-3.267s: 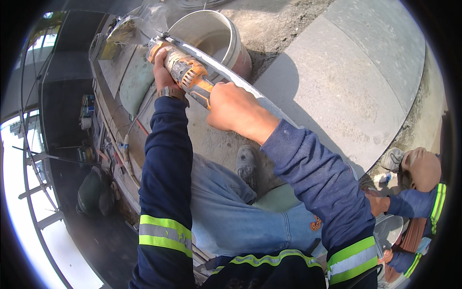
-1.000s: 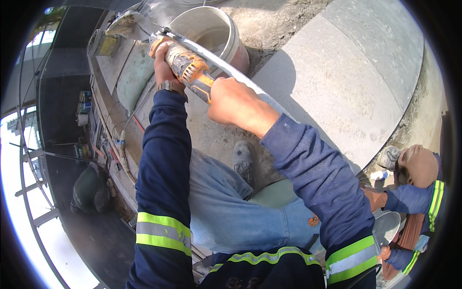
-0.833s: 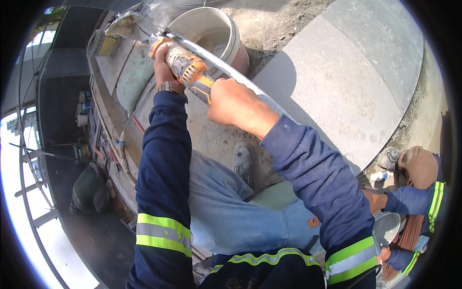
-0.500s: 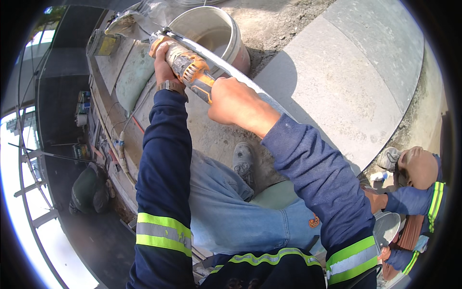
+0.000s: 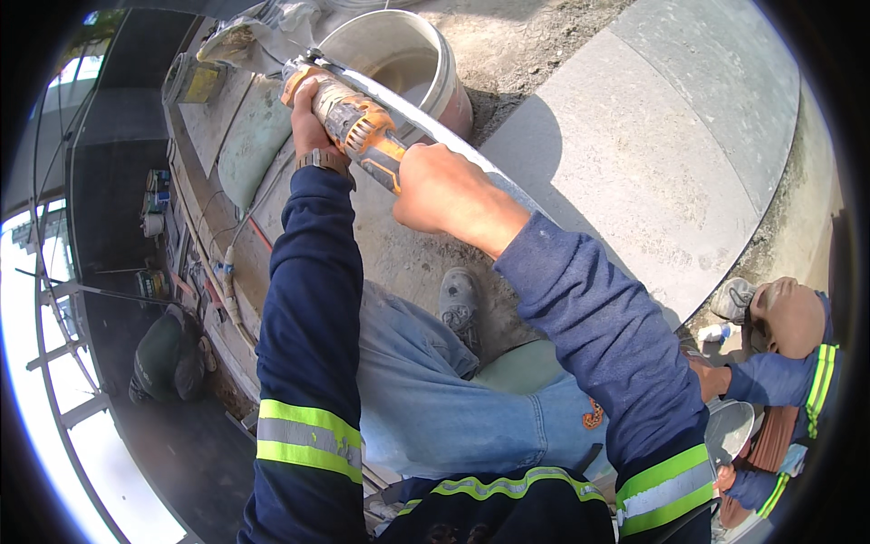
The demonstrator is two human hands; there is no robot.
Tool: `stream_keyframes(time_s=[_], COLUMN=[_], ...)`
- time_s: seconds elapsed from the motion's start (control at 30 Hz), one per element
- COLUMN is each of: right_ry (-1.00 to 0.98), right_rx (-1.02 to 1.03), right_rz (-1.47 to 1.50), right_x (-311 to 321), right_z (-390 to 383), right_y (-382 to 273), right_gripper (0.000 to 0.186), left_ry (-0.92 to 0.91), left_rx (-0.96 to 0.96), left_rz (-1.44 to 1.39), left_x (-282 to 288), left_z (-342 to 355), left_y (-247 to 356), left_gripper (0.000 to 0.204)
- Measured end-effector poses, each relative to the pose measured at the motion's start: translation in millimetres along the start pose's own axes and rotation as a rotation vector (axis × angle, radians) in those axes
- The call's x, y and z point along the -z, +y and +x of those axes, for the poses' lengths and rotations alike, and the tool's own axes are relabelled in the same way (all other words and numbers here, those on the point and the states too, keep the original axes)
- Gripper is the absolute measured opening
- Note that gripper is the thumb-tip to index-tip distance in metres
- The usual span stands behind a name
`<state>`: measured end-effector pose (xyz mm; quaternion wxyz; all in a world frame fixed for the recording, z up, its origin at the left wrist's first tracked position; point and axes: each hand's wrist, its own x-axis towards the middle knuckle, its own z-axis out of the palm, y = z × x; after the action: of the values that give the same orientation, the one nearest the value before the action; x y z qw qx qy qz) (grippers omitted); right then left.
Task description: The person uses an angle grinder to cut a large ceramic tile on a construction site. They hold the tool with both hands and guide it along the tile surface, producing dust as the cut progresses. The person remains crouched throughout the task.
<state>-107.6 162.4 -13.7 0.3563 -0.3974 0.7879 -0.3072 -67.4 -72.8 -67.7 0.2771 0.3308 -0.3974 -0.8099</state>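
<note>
Both my hands hold an orange and black angle grinder that is coated in pale dust. My left hand wraps round its front body near the head, a watch on that wrist. My right hand is closed round the rear handle. The grinder's head lies at the upper edge of a large grey slab, whose pale long edge runs past the tool. The disc itself is too small to make out. Just beyond that edge stands a white bucket, stained inside.
At the right, a co-worker in a dark sleeve with bright bands sits close by. A pale green sack lies on the left. Hoses and cords run along a ledge there. My shoe is below the grinder.
Almost nothing differs. The grinder and both hands keep nearly the same place, with only a very slight shift of my right hand and sleeve.
</note>
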Motion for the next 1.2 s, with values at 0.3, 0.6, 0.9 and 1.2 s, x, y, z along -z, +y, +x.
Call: stream_keyframes(time_s=[0.3,0.6,0.9,1.2], right_ry=[-0.02,0.019,0.015,-0.016], right_rx=[0.006,0.001,0.001,-0.033], right_rz=[-0.004,0.007,0.013,-0.016], right_x=[3,-4,0,3], right_z=[-1,-2,-11,-18], right_y=[-1,2,3,1], right_gripper=[0.03,0.028,0.027,0.029], left_ry=[-0.008,-0.004,-0.005,0.001], left_rx=[-0.006,-0.002,-0.028,0.005], left_rz=[-0.005,-0.023,-0.016,-0.016], left_x=[-1,-3,-7,-9], left_z=[-1,-7,-14,-18], left_y=[-1,1,-1,-1], left_gripper=[0.042,0.04,0.041,0.042])
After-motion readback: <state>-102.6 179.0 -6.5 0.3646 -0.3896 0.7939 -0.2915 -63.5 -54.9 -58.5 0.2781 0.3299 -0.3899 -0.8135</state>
